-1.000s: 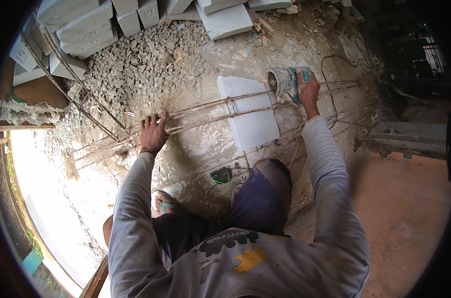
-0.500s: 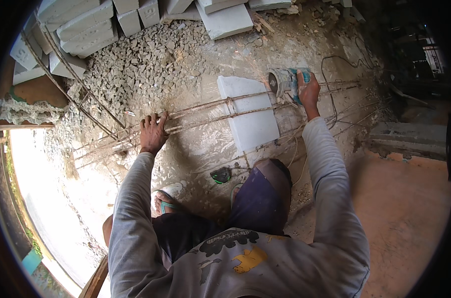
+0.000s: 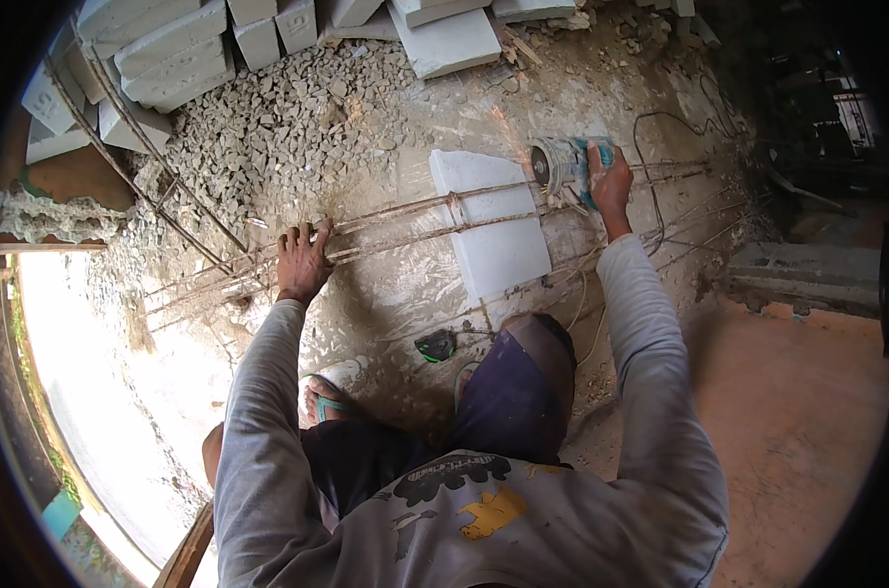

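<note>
My right hand (image 3: 611,186) is wrapped round a teal angle grinder (image 3: 574,169), whose disc meets the far rod of a rebar frame (image 3: 385,214). Orange sparks (image 3: 504,125) fly up and away from the disc. Well to the left, my left hand (image 3: 303,263) grips the same rebar, its fingers curled over the rods. Between my hands a pale concrete block (image 3: 503,257) lies flat under the rods. A thin tie ring joins the two rods above that block.
Grey gravel (image 3: 278,132) spreads behind the rebar, with stacked pale blocks (image 3: 175,61) at the far left. A black and green tape measure (image 3: 434,345) lies near my feet. A dark power cord (image 3: 650,127) loops at right. Two rods (image 3: 141,142) slant down from the upper left.
The grinder has tilted slightly in my right hand, and the sparks look brighter. My left hand stays in place on the rebar.
</note>
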### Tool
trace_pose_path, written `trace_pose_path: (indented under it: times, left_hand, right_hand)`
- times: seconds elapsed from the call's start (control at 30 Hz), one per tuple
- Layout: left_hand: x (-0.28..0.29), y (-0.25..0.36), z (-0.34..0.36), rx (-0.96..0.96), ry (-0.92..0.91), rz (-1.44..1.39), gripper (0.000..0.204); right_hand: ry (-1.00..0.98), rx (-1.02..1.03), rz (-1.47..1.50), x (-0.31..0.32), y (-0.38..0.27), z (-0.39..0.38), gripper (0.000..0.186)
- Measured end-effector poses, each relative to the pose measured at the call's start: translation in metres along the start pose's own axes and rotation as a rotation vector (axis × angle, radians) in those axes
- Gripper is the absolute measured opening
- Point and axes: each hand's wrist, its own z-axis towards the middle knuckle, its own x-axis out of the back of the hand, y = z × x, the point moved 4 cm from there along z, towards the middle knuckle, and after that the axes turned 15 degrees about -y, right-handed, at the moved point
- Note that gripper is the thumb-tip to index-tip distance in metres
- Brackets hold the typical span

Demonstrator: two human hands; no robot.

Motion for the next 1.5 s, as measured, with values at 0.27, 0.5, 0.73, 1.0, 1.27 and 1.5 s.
trace_pose_path:
  times: [0.27,0.5,0.73,1.0,1.27,1.5]
  left_hand:
    - [-0.002,0.001,0.001,0.0,0.018,0.005,0.099]
    - [0.0,0.002,0.0,0.005,0.013,0.007,0.096]
    - [-0.003,-0.001,0.001,-0.011,0.025,-0.012,0.097]
    - [-0.001,0.0,0.001,-0.019,0.034,-0.019,0.096]
    - [-0.009,-0.001,0.007,-0.054,0.056,-0.024,0.098]
    - [-0.018,-0.006,0.004,-0.061,0.086,-0.013,0.102]
  right_hand:
    - [0.011,-0.009,-0.046,0.002,0.008,-0.001,0.039]
    - [-0.003,-0.03,-0.013,0.004,0.003,-0.004,0.039]
    - [-0.012,-0.039,-0.018,0.007,-0.005,-0.006,0.038]
    - [-0.083,-0.074,-0.012,0.014,-0.002,-0.009,0.042]
    - [-0.072,-0.046,-0.01,0.013,0.022,-0.036,0.039]
    - [-0.096,-0.058,-0.009,0.016,0.007,-0.033,0.04]
